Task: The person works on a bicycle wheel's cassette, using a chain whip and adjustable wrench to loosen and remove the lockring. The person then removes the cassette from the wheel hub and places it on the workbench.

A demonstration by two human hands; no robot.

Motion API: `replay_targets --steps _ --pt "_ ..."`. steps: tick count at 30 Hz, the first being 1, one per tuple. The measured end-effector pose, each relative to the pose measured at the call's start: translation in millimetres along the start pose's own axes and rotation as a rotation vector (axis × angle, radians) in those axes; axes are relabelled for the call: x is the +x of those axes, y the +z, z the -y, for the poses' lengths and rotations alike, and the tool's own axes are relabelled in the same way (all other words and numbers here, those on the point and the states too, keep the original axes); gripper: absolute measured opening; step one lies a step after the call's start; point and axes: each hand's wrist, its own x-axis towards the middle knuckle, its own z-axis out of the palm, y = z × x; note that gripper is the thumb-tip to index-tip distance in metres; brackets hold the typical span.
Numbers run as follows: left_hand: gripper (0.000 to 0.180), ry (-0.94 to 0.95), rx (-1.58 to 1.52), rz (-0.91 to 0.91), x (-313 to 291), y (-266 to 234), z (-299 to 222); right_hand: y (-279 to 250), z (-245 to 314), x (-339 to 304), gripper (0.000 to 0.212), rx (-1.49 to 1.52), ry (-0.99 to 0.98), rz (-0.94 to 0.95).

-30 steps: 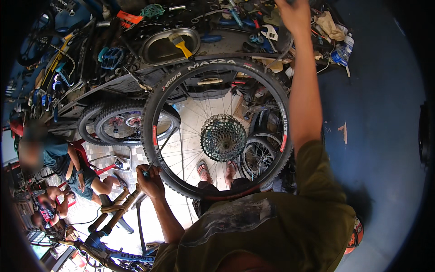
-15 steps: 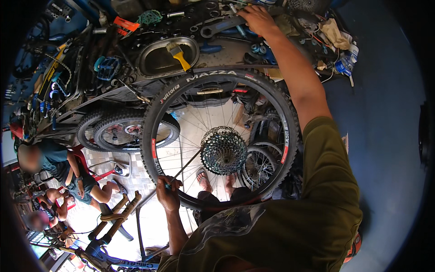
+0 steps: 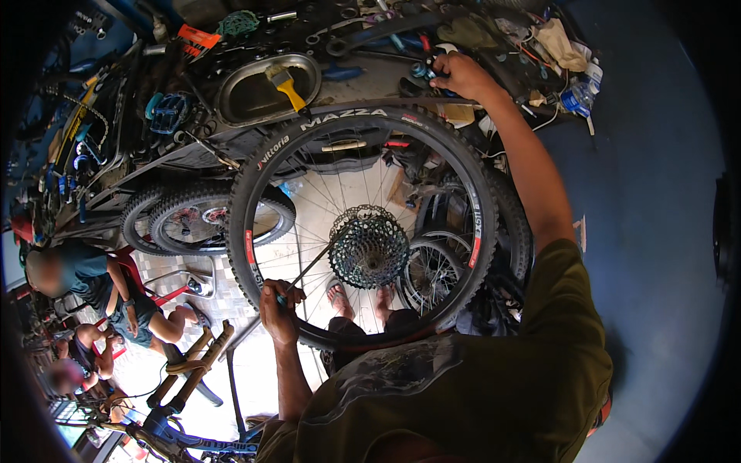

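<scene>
An upright bicycle wheel [image 3: 241, 193] with a black knobby tyre stands in front of me, its large cassette [image 3: 369, 247] at the hub. My left hand [image 3: 279, 312] is closed at the wheel's lower left, around a thin bar tool [image 3: 309, 267] that reaches up to the cassette; the fingers hide its grip end. My right hand [image 3: 465, 77] is over the bench, fingers curled by small blue-and-dark parts [image 3: 421, 70]. Whatever is in those fingers is too small to make out. Beyond that hand lies a big flat wrench [image 3: 378, 37].
The cluttered bench holds a metal tray [image 3: 231, 94] with a yellow-handled brush [image 3: 289, 91], a blue pedal [image 3: 170, 113] and a plastic bottle [image 3: 580, 96]. More wheels [image 3: 204, 220] stand beneath. A bike frame [image 3: 166, 428] is at lower left, with seated people [image 3: 104, 285] behind it.
My right hand has left the big wrench and come nearer to me, down to the small blue parts. My left hand keeps its grip on the bar. The whole view has shifted slightly.
</scene>
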Motion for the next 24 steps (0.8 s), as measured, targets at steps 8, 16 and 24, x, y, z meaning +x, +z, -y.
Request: replay_targets --steps 8,16,24 --pt "0.040 0.085 0.199 0.067 -11.8 4.1 -11.9 20.0 -8.5 -21.0 0.031 0.341 0.016 -0.341" --pt "0.032 0.087 0.740 0.265 -56.2 37.2 -50.6 60.0 74.4 -170.7 0.019 1.267 0.242 -0.158" --pt "0.011 0.070 0.981 0.441 -63.6 98.0 -60.6 110.2 93.1 -294.5 0.018 1.290 0.492 -0.136"
